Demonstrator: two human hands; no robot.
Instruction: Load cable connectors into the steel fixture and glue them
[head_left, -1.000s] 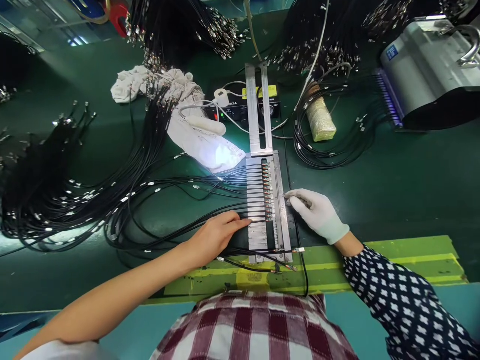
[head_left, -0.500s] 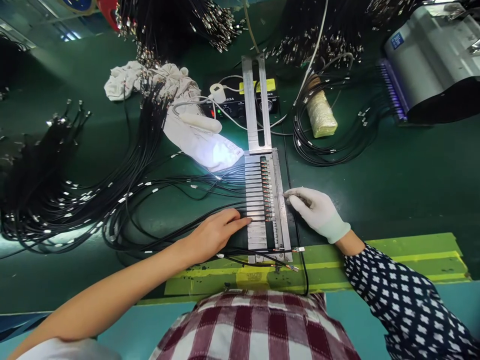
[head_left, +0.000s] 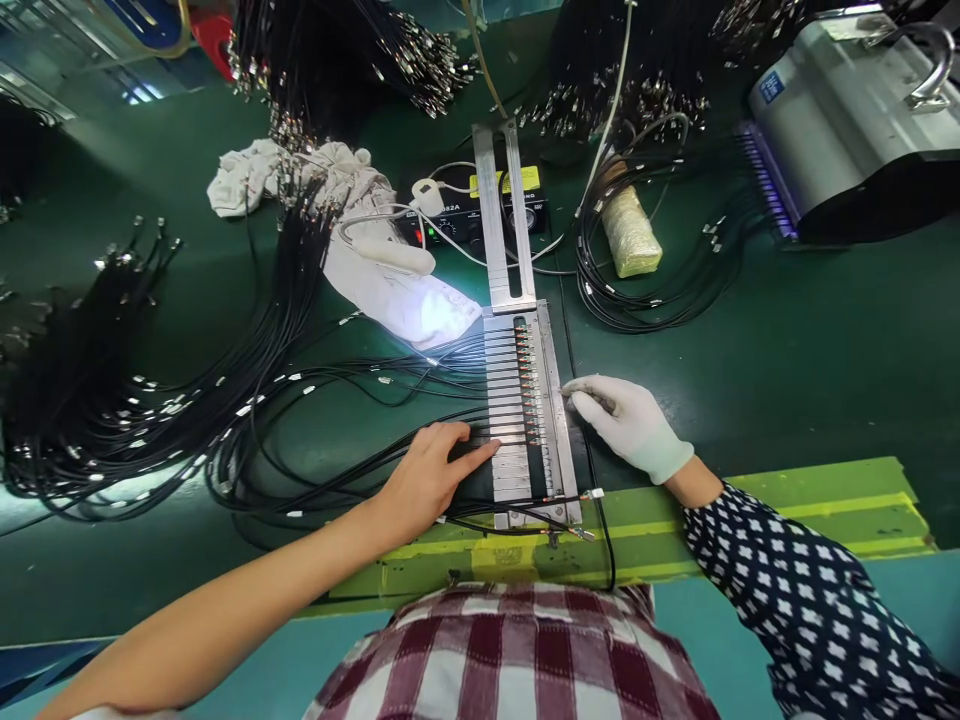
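A slotted metal fixture lies on the green table, with several thin black cables laid across its grooves from the left. My bare left hand lies on the cables at the fixture's left edge, fingers stretched toward the grooves and pressing a cable down. My right hand, in a white glove, rests against the fixture's right rail with its fingers curled together; I cannot make out anything in them. One cable with a metal end crosses the fixture's near end.
Big bundles of black cables fill the left and back of the table. White cloth gloves, a small black control box, a wrapped roll inside a cable coil and a grey machine stand behind. Yellow-green tape marks the near edge.
My left hand has shifted slightly along the fixture's left edge, fingertips still on the cables. The right hand stays against the right rail. The view has drifted a little.
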